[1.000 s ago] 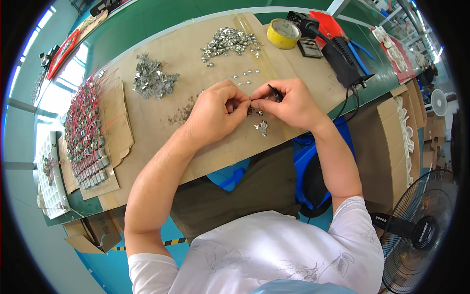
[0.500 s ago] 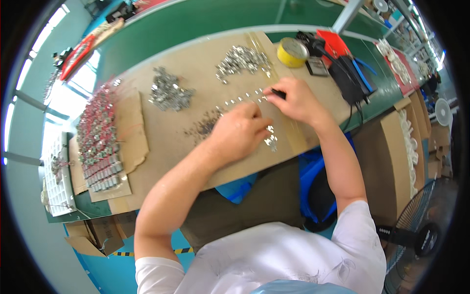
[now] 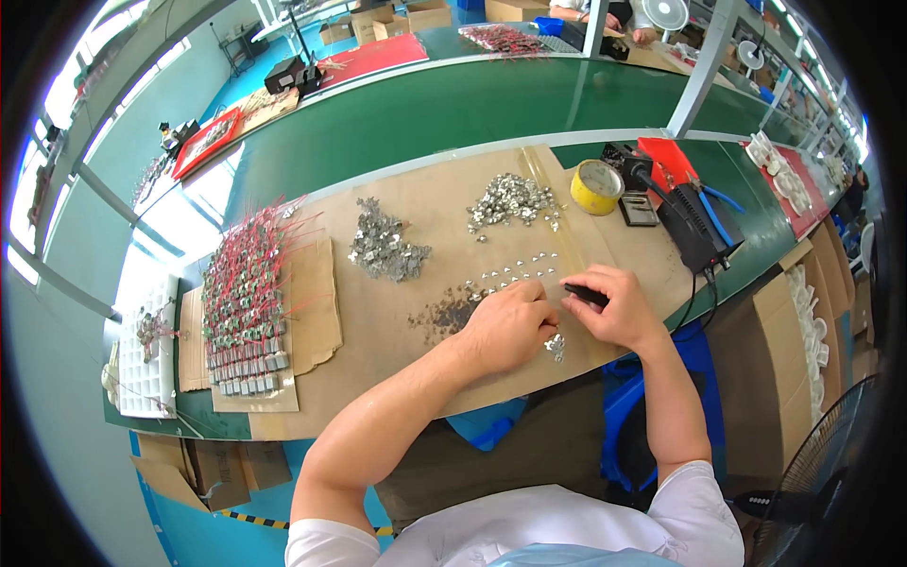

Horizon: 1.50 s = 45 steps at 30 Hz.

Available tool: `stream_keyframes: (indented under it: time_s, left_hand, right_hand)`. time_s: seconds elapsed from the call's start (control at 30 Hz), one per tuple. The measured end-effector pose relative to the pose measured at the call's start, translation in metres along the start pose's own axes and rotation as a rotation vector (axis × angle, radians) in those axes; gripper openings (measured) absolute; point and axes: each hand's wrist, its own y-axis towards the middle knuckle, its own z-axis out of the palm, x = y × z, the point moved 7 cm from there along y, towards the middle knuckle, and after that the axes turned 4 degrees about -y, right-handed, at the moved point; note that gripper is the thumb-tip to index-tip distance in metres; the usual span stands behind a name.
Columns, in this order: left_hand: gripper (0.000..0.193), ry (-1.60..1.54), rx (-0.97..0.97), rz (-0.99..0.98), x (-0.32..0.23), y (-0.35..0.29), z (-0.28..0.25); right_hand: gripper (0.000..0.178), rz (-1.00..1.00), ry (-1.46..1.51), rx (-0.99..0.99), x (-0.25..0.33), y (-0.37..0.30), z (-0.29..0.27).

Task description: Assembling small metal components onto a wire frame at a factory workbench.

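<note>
Right of the frame's centre, a small cluster of silver parts (image 3: 556, 348) lies just below the left hand (image 3: 513, 326), whose fingers curl nearly closed; whether they pinch a part cannot be told. Beside it the right hand (image 3: 616, 307) is curled round a slim black tool (image 3: 586, 294). Loose silver pieces (image 3: 522, 263) lie just above the hands, dark bits (image 3: 446, 316) to their left. Light fingertip pressure, a steady tool and wrists clear of the loose pieces should serve best.
</note>
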Motion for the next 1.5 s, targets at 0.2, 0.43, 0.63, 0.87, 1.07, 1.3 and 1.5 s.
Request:
stream_keyframes:
  time_s: [0.2,0.43,0.63,0.87,1.07,1.3,1.5]
  left_hand:
    - [0.013,-0.060,0.001,-0.027,-0.001,-0.003,0.002]
    - [0.014,-0.079,-0.127,0.019,0.005,-0.007,-0.014]
    - [0.023,-0.148,-0.132,-0.082,0.010,-0.004,-0.017]
    - [0.032,-0.210,-0.101,-0.152,0.007,-0.007,-0.017]
    - [0.031,-0.214,-0.096,-0.148,0.006,-0.006,-0.019]
    - [0.031,-0.196,-0.087,-0.158,0.007,-0.005,-0.018]
    - [0.031,-0.190,-0.076,-0.162,0.005,-0.006,-0.017]
  right_hand:
    - [0.021,-0.087,-0.023,-0.037,0.009,-0.016,-0.004]
    - [0.024,-0.173,-0.146,-0.143,0.016,-0.018,-0.006]
    - [0.032,-0.358,-0.145,-0.182,0.023,-0.024,0.010]
    - [0.023,-0.349,-0.144,-0.227,0.021,-0.031,0.010]
    - [0.021,-0.366,-0.157,-0.220,0.022,-0.031,0.012]
    - [0.019,-0.352,-0.169,-0.218,0.023,-0.030,0.011]
    - [0.018,-0.341,-0.173,-0.212,0.022,-0.031,0.012]
